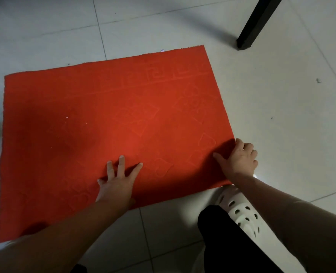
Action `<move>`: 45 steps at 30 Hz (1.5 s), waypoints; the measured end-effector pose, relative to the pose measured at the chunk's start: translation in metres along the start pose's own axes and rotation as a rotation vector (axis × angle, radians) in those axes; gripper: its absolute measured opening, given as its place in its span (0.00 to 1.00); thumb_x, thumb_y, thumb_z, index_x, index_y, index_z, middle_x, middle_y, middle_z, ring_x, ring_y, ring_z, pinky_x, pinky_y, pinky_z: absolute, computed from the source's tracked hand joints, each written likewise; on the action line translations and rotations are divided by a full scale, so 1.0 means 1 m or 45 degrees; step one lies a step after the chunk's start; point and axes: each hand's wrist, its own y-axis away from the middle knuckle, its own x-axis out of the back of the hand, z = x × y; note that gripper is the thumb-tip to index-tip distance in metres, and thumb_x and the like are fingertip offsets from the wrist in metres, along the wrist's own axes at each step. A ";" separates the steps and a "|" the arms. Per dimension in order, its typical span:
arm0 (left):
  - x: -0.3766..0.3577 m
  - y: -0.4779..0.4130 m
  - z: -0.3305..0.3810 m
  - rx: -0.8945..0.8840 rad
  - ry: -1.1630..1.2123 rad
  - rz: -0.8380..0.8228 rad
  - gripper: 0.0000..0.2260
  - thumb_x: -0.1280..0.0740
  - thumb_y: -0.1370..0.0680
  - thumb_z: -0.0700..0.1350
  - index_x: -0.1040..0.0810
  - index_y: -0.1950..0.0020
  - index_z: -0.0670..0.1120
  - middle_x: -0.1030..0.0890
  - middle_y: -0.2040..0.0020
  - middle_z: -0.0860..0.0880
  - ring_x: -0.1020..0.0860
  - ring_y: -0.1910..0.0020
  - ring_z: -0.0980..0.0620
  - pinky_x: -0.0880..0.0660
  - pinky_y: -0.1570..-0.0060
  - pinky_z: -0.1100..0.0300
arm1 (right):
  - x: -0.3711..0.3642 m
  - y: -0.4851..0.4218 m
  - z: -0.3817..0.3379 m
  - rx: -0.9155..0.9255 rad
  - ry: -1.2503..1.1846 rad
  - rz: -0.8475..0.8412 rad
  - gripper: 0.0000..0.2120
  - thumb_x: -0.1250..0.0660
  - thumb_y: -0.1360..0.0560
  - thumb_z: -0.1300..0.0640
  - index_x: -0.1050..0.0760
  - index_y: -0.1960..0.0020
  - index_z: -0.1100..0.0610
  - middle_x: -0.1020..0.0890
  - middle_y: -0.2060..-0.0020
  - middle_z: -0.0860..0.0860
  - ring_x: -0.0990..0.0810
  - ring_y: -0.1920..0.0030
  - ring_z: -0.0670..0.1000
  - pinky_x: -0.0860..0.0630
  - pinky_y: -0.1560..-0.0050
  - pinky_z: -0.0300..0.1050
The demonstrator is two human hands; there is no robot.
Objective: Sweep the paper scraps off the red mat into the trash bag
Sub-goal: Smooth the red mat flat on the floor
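Fingers [251, 151] of the right hand [240, 158] curl over the right edge of the red mat [104, 91], thumb laid on top, so that grip pinches the mat itself close to its near corner. The left hand [118, 184] lies flat on the mat, fingers spread, holding nothing. The paper scraps [67, 117] are only a few white flecks, mostly beyond and to the left of the left hand, which is plainly the nearer. The mat's long axis runs left to right across the tiled floor [281, 95]. No trash bag is in sight.
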 end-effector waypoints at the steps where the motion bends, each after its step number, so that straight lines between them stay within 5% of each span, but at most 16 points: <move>1: 0.001 0.000 0.001 0.002 -0.010 0.002 0.47 0.30 0.26 0.53 0.66 0.24 0.62 0.68 0.24 0.41 0.61 0.25 0.31 0.38 0.33 0.33 | 0.002 -0.003 -0.001 -0.026 -0.031 -0.006 0.41 0.26 0.33 0.39 0.38 0.30 0.58 0.32 0.37 0.59 0.33 0.37 0.62 0.34 0.38 0.60; 7: 0.001 -0.002 0.001 -0.007 -0.043 0.004 0.47 0.30 0.27 0.55 0.66 0.24 0.61 0.67 0.24 0.39 0.59 0.25 0.30 0.36 0.34 0.35 | 0.010 -0.015 0.002 -0.071 -0.110 -0.090 0.38 0.25 0.35 0.38 0.36 0.34 0.56 0.25 0.41 0.57 0.25 0.40 0.60 0.36 0.38 0.56; 12: 0.000 -0.003 0.002 -0.010 -0.058 -0.009 0.48 0.30 0.27 0.55 0.67 0.25 0.60 0.68 0.24 0.39 0.59 0.26 0.30 0.36 0.34 0.35 | 0.019 0.000 -0.010 0.318 0.035 0.278 0.13 0.34 0.27 0.53 0.31 0.45 0.56 0.19 0.53 0.56 0.22 0.51 0.60 0.34 0.47 0.54; 14: 0.001 -0.002 0.001 -0.013 -0.062 -0.013 0.48 0.30 0.26 0.55 0.67 0.25 0.60 0.68 0.24 0.39 0.59 0.26 0.30 0.35 0.34 0.35 | 0.025 0.007 -0.025 0.510 0.057 0.325 0.10 0.35 0.28 0.57 0.27 0.47 0.57 0.20 0.50 0.56 0.24 0.49 0.61 0.33 0.48 0.54; 18: 0.000 -0.003 0.002 -0.016 -0.063 -0.005 0.48 0.30 0.26 0.55 0.68 0.25 0.60 0.68 0.24 0.39 0.59 0.26 0.30 0.35 0.34 0.35 | 0.020 0.029 -0.066 0.771 -0.090 0.089 0.22 0.43 0.33 0.57 0.25 0.41 0.59 0.27 0.31 0.56 0.29 0.32 0.61 0.31 0.35 0.56; 21: -0.001 -0.003 0.001 -0.018 -0.055 -0.005 0.48 0.30 0.25 0.51 0.68 0.25 0.61 0.68 0.24 0.39 0.60 0.26 0.30 0.36 0.34 0.35 | 0.006 0.048 -0.091 0.918 0.059 -0.265 0.23 0.39 0.29 0.60 0.31 0.34 0.58 0.42 0.22 0.53 0.46 0.22 0.60 0.46 0.25 0.60; 26: -0.001 -0.003 0.001 -0.025 -0.074 0.022 0.47 0.31 0.26 0.54 0.67 0.25 0.60 0.66 0.23 0.39 0.58 0.26 0.29 0.35 0.35 0.34 | -0.015 0.053 -0.107 0.978 0.416 -0.537 0.24 0.41 0.22 0.58 0.42 0.29 0.60 0.54 0.21 0.58 0.60 0.22 0.62 0.56 0.24 0.63; 31: -0.002 -0.002 -0.001 -0.043 -0.083 0.024 0.47 0.32 0.26 0.55 0.67 0.24 0.60 0.66 0.23 0.38 0.58 0.26 0.28 0.35 0.36 0.33 | -0.016 0.042 -0.111 0.980 0.546 -0.703 0.36 0.40 0.22 0.55 0.56 0.22 0.59 0.59 0.22 0.59 0.63 0.23 0.63 0.57 0.24 0.63; 37: -0.002 -0.003 0.000 -0.045 -0.077 0.012 0.47 0.31 0.26 0.55 0.67 0.24 0.60 0.67 0.24 0.38 0.59 0.26 0.28 0.35 0.36 0.32 | -0.011 0.040 -0.110 1.036 0.704 -0.721 0.43 0.33 0.26 0.54 0.57 0.21 0.57 0.61 0.22 0.60 0.63 0.23 0.64 0.55 0.23 0.62; 41: -0.002 -0.004 0.001 -0.041 -0.082 0.034 0.46 0.32 0.25 0.52 0.66 0.24 0.59 0.67 0.24 0.37 0.59 0.27 0.27 0.35 0.36 0.31 | 0.002 0.057 -0.115 0.979 0.370 -0.406 0.34 0.36 0.27 0.50 0.41 0.25 0.57 0.43 0.23 0.60 0.48 0.23 0.61 0.49 0.23 0.56; 45: -0.004 -0.004 0.002 -0.028 -0.097 0.054 0.41 0.35 0.22 0.50 0.64 0.23 0.58 0.66 0.24 0.37 0.59 0.27 0.27 0.34 0.37 0.32 | 0.002 0.093 -0.127 1.346 0.272 0.003 0.26 0.38 0.31 0.52 0.26 0.34 0.59 0.31 0.29 0.62 0.39 0.26 0.64 0.46 0.24 0.62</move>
